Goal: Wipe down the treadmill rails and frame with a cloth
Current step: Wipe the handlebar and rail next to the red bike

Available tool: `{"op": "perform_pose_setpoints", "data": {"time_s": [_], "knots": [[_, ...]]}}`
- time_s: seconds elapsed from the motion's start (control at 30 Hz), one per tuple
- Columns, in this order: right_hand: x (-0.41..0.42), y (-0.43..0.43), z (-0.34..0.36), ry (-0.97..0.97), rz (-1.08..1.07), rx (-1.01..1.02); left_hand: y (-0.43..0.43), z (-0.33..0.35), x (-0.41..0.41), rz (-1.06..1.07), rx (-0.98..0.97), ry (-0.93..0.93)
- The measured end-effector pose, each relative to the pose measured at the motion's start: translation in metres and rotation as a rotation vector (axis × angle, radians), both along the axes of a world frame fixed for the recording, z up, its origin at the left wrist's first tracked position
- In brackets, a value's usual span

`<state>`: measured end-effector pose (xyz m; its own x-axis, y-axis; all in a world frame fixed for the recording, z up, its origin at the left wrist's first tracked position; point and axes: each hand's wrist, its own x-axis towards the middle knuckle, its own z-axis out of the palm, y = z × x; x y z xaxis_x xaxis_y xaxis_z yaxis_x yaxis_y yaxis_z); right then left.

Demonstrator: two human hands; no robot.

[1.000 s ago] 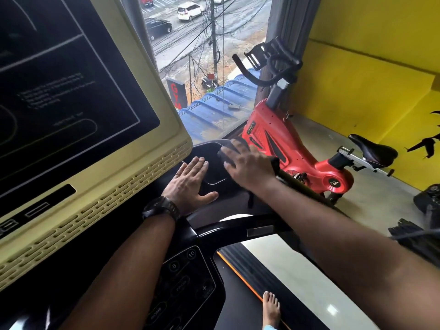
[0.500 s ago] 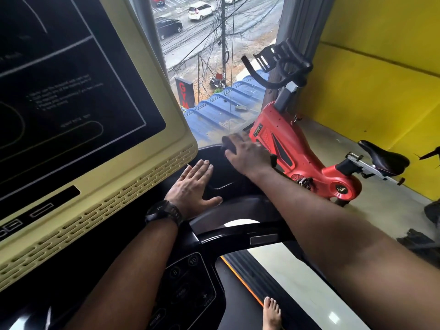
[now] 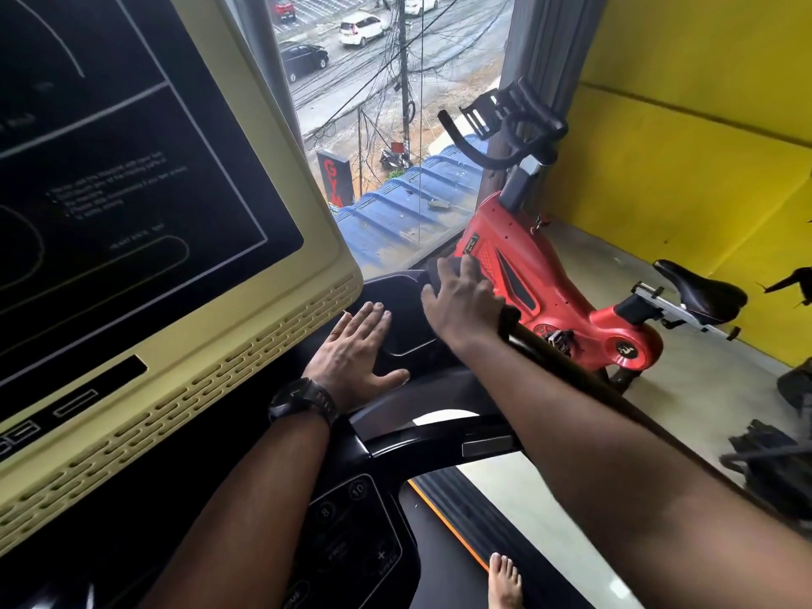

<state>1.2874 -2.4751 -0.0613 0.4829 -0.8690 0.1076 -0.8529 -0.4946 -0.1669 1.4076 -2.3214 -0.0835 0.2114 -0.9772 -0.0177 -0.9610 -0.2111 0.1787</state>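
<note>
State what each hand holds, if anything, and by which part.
Left hand: nothing, lying flat on the treadmill console. Right hand: lies over a dark cloth, pressing it down; whether its fingers grip it cannot be told.
</note>
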Motion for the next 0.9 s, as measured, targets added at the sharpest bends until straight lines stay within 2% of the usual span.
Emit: {"op": "perform_pose_setpoints", "data": {"time_s": [0.1, 0.17, 0.2, 0.3, 0.4, 0.5, 0.6, 0.7, 0.8, 0.9], "knots": [[-0.01, 0.031, -0.012, 0.092, 0.209, -0.224, 0.0, -0.001, 0.0, -0.004, -0.001, -0.011], [-0.009, 0.015, -0.009, 0.093, 0.365, -0.184, -0.001, -0.001, 0.0, -0.005, 0.01, -0.02], [-0.011, 0.003, -0.004, 0.097, 0.375, -0.107, -0.001, -0.001, 0.0, -0.006, 0.016, -0.025], [-0.022, -0.016, 0.003, 0.055, 0.209, 0.056, 0.0, 0.0, -0.001, -0.01, 0.024, -0.029], [-0.031, 0.025, -0.016, 0.109, 0.029, -0.14, -0.001, 0.0, -0.001, -0.003, 0.021, -0.023], [-0.033, 0.055, -0.029, 0.112, 0.116, -0.256, -0.002, 0.0, -0.002, -0.004, 0.033, -0.043], [-0.038, 0.028, -0.012, 0.134, 0.234, -0.186, -0.001, 0.001, -0.002, -0.004, 0.035, -0.039], [-0.051, 0.012, -0.005, 0.097, 0.082, -0.061, -0.001, 0.001, -0.003, -0.006, 0.024, -0.028], [-0.049, 0.044, -0.018, 0.052, -0.101, -0.169, -0.002, 0.001, -0.003, -0.015, 0.02, -0.023], [-0.048, 0.067, -0.033, 0.047, 0.075, -0.288, -0.003, -0.001, -0.003, -0.039, 0.024, -0.029]]}}
